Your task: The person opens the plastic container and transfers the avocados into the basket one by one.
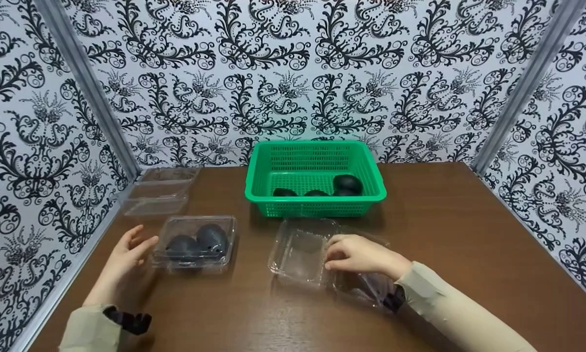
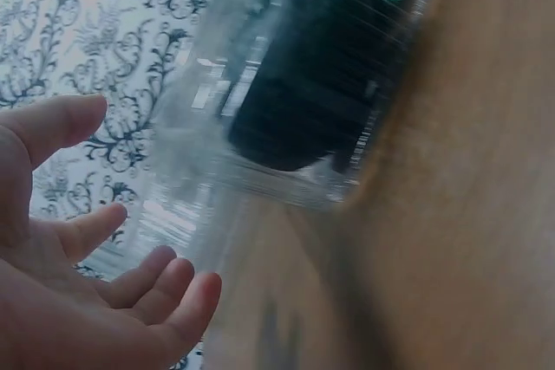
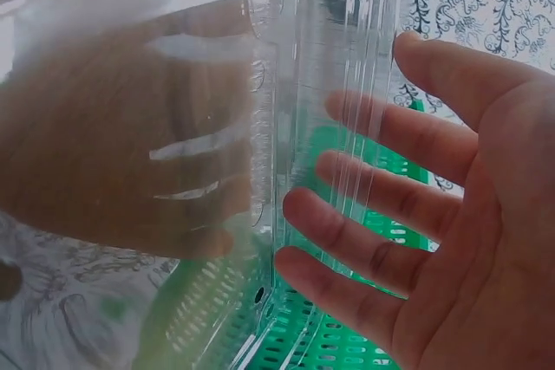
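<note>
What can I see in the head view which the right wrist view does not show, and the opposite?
Only the head view shows the left hand, the clear box beside it with two dark rounded objects inside, and the clear plastic at the back left.

Only the right wrist view shows the palm of the right hand and all four fingers apart.

Both show that hand, the clear container at it, the green basket and the patterned wall.

At the far side, a back wall (image 1: pixel 293 63) papered white with black scrolling flourishes; same pattern on the left wall (image 1: pixel 24 146) and right wall (image 1: pixel 556 146). Grey metal posts (image 1: pixel 88 90) at both far corners. Below, a brown table (image 1: pixel 253 303), faintly glossy.
</note>
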The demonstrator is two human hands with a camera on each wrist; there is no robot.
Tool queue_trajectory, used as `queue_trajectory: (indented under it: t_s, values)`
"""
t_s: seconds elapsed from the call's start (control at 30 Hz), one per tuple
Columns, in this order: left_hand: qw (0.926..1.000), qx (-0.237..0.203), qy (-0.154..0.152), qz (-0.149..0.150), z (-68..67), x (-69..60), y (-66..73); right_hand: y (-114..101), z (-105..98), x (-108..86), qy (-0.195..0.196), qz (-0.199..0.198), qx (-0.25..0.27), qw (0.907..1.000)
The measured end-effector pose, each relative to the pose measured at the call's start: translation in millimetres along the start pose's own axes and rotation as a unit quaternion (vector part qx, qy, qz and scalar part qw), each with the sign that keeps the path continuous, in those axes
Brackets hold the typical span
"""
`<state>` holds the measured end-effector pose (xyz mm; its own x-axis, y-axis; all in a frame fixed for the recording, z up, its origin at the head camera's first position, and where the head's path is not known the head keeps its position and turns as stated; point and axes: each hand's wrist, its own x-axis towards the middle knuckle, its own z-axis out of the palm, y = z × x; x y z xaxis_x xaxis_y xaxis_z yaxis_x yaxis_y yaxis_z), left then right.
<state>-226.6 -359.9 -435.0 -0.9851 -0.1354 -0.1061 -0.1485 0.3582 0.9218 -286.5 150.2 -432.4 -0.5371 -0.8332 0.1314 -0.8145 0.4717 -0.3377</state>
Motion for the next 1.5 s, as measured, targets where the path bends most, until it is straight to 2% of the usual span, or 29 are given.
queue_trajectory:
  t_s: [0.23, 0.47, 0.67, 0.77, 0.93, 1.13, 1.5]
  values:
    - [0.9998, 0.006, -0.020, -0.004, 12.3, 8.0, -6.4, 2, -6, -5.9, 0.001, 0.008, -0.010, 0.9999]
    - [0.9994, 0.004, -0.034, 0.002, 16.0, 9.4, -8.9, 7, -11, -19.8, 0.013, 0.006, -0.024, 0.9996]
    - [0.9997, -0.001, -0.024, 0.006, 17.7, 8.7, -12.2, 15, -18, -37.1, 0.015, 0.036, -0.011, 0.9992]
    - [0.9996, -0.001, -0.028, 0.002, 17.7, 8.6, -12.8, 21, -22, -46.7, 0.024, 0.036, -0.015, 0.9989]
    - [0.9991, -0.016, -0.037, -0.011, 17.3, 7.6, -12.5, 32, -28, -64.0, 0.033, 0.049, -0.034, 0.9977]
    - [0.9994, -0.013, -0.032, -0.009, 15.9, 7.6, -15.4, 44, -39, -84.8, 0.031, 0.070, -0.068, 0.9947]
    - [0.9984, -0.039, -0.034, -0.021, 18.1, 8.9, -18.2, 65, -55, -117.0, 0.027, 0.089, -0.103, 0.9903]
